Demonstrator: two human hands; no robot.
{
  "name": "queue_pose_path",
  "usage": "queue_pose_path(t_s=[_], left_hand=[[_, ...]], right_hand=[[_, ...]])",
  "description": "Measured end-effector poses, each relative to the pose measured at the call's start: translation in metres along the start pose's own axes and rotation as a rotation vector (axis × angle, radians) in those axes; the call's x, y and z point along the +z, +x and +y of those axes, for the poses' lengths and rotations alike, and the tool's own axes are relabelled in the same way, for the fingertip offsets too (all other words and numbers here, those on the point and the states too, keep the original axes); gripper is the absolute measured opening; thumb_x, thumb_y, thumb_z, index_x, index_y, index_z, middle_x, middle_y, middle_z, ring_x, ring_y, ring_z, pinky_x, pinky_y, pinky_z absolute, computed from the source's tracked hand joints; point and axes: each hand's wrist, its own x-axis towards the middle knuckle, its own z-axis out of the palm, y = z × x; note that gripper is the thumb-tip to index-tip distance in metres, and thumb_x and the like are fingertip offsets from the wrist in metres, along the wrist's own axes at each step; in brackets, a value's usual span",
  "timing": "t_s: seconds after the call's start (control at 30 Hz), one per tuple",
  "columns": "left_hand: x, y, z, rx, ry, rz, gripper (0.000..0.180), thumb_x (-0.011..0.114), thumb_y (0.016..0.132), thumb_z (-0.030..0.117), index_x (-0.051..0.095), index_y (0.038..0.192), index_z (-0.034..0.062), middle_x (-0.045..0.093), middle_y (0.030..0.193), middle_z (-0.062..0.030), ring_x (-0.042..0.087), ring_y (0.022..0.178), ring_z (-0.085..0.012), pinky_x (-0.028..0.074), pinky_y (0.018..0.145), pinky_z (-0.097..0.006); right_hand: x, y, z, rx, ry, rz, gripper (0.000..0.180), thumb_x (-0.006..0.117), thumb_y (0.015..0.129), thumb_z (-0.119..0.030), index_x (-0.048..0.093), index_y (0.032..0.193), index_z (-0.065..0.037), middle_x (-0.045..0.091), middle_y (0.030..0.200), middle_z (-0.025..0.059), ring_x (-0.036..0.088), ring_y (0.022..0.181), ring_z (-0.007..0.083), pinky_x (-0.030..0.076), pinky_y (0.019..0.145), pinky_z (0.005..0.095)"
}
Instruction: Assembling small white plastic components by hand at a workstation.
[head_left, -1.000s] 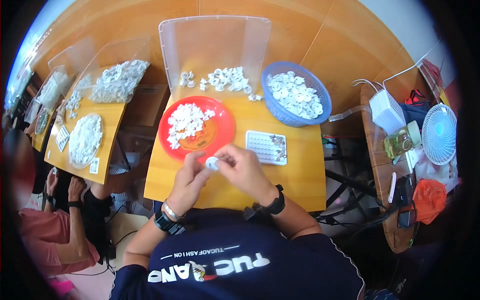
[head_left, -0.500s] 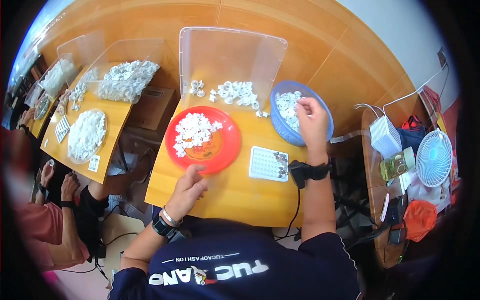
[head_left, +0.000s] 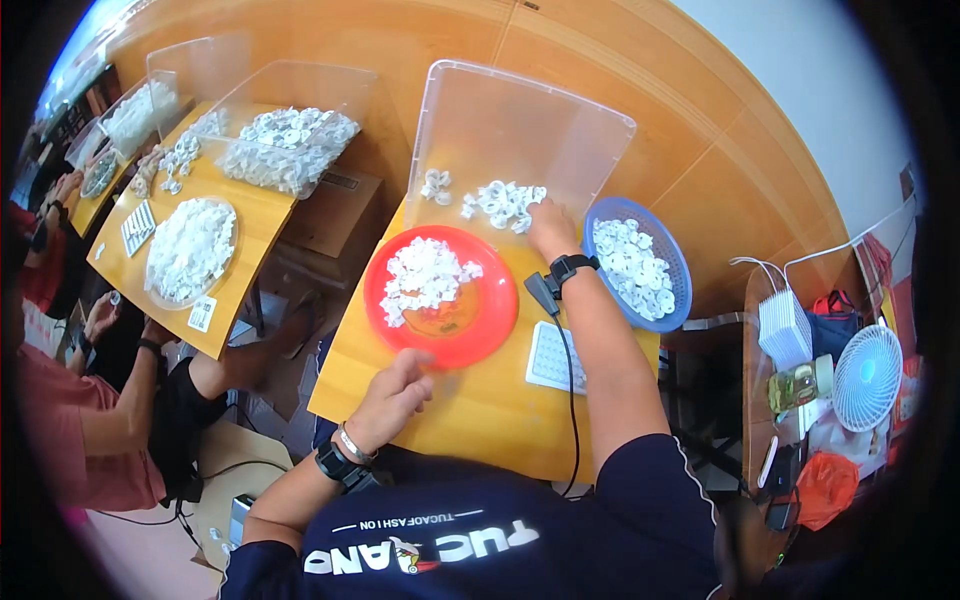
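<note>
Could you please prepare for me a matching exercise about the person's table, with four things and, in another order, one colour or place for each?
Things:
1. Plate
2. Basket
3. Right hand
4. Tray

Colour or place:
A. Partly hidden by the right forearm
B. Blue
C. At the loose pile of white parts
D. Red

Right pairs: 1-D, 2-B, 3-C, 4-A

Glossy red plastic plate (head_left: pixel 496 290), blue plastic basket (head_left: pixel 672 243), smooth wood-look tabletop (head_left: pixel 470 435), cloth shirt (head_left: pixel 640 515)
</note>
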Motion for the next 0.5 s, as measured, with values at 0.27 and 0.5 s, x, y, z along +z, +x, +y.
queue_pose_path(t_s=[0.27,0.5], left_hand=[[-0.001,0.001,-0.005,-0.003,-0.043,0.005,0.027,0.049,0.093,0.014,0.049,0.119,0.0063,0.055,0.079,-0.0012,0.054,0.065,-0.0075,0.044,0.058,-0.021],[0.005,-0.003,-0.002,0.015,-0.003,-0.033,0.025,0.048,0.093,0.014,0.05,0.116,0.006,0.055,0.078,-0.0013,0.054,0.065,-0.0076,0.044,0.057,-0.022]], right_hand=[[-0.002,0.0,-0.005,-0.073,-0.168,-0.122,0.019,0.054,0.079,-0.006,0.071,0.087,-0.005,0.062,0.104,0.017,0.059,0.095,0.0335,0.051,0.081,0.0404],[-0.024,-0.035,-0.004,-0.158,0.093,0.117,0.019,0.061,0.074,-0.007,0.069,0.092,-0.006,0.064,0.092,0.0158,0.061,0.09,0.0311,0.051,0.078,0.0408]])
